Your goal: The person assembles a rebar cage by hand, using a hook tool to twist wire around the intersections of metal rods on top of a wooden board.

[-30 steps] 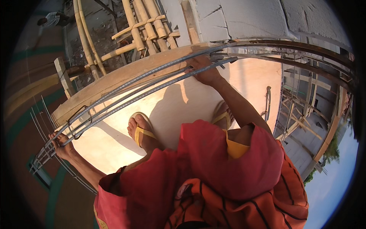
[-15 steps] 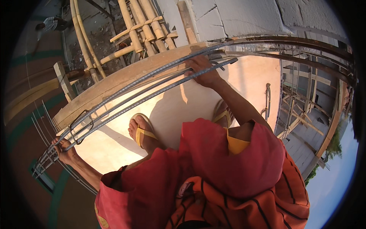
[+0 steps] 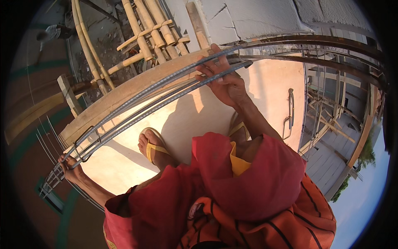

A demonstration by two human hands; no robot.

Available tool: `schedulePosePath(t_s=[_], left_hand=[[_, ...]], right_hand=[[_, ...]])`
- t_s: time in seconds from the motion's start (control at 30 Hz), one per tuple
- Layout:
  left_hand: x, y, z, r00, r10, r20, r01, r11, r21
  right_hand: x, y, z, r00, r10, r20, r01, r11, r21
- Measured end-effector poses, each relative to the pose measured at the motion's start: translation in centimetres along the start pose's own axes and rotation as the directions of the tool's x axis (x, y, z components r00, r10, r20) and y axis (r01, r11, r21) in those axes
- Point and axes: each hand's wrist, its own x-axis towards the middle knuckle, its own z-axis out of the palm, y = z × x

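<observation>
Long ribbed steel rebars (image 3: 159,85), tied as a narrow cage, slant from lower left to upper right in front of my feet. My left hand (image 3: 71,167) is closed round their lower-left end, beside a bent wire stirrup (image 3: 85,141) that loops the bars. My right hand (image 3: 227,85) is at the upper-right part, its fingers stretched and spread among the bars. The nearest bar crosses over those fingers and ends just right of them. Whether the fingers bear any of its weight, I cannot tell.
I stand in yellow flip-flops (image 3: 156,150) on a pale board (image 3: 182,145) edged by a wooden plank (image 3: 120,93). Bent rebar pieces (image 3: 291,108) lie at right. Beyond are bamboo poles (image 3: 145,35), a grey wall (image 3: 257,18), a drop at left and a person below.
My right hand has loosened from its grip and spread its fingers, turning under the bars. My left hand keeps hold and has shifted slightly. The near bar's end moved a little left.
</observation>
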Motion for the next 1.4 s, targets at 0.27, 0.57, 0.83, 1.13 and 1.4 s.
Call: schedulePosePath(t_s=[0.27, 0.57, 0.83, 1.13, 1.4], left_hand=[[0.2, -0.5, 0.6, 0.978, 0.136, -0.158, -0.118, 0.986, 0.115], [1.6, 0.6, -0.2, 0.996, 0.015, -0.083, -0.019, 0.999, -0.039], [-1.2, -4.8, 4.2, 0.976, 0.104, -0.192, -0.099, 0.994, 0.035], [-1.0, -3.0, 0.9, 0.996, 0.083, 0.013, -0.083, 0.996, -0.039], [-0.9, -3.4, 1.4, 0.998, 0.049, -0.027, -0.050, 0.997, -0.050]], right_hand=[[1.2, -2.9, 1.5, 0.963, -0.096, -0.252, 0.198, 0.886, 0.419], [1.2, -2.1, 2.3, 0.877, -0.121, -0.466, 0.235, 0.952, 0.195], [2.0, -2.9, 1.7, 0.842, -0.183, -0.507, 0.213, 0.977, 0.000], [-3.0, -0.2, -2.9, 0.946, -0.268, -0.182, -0.028, 0.491, -0.871], [-0.7, 2.3, -2.9, 0.936, -0.056, 0.347, 0.311, -0.331, -0.891]])
